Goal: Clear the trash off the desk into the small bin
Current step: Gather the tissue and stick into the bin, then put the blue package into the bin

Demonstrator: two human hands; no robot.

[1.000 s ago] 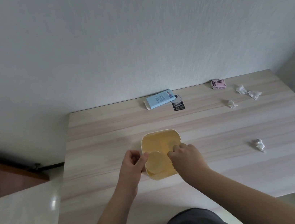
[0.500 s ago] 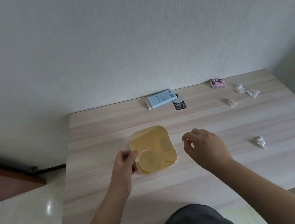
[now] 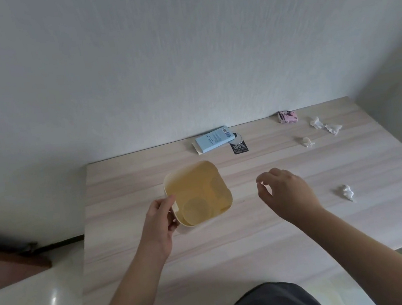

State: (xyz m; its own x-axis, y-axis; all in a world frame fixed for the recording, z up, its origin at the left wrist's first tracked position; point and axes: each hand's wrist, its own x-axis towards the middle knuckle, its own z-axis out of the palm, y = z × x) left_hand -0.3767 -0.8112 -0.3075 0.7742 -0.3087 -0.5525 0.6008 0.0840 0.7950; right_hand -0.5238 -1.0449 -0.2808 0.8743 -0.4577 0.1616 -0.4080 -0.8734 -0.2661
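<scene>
Left hand (image 3: 158, 220) grips the yellow bin (image 3: 198, 193) by its near-left rim, fingertips hidden behind it. Right hand (image 3: 284, 191) hovers beside the bin, loosely curled and empty, a crumpled tissue (image 3: 345, 192) to its right.

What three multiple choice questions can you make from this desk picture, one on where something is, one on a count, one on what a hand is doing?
1. Where does the pink packet lie?
A. far right corner of the desk
B. inside the bin
C. on the floor

2. How many white crumpled paper bits lie on the desk?
A. one
B. three
C. six

3. What is the left hand doing?
A. lying flat on the desk
B. gripping the yellow bin by its rim
C. holding the blue box

Answers: 1 A, it sits near the wall on the right. 2 B, one far, one smaller, one near. 3 B, its fingers curl over the bin's left rim; the right hand hovers, holding nothing.
</scene>
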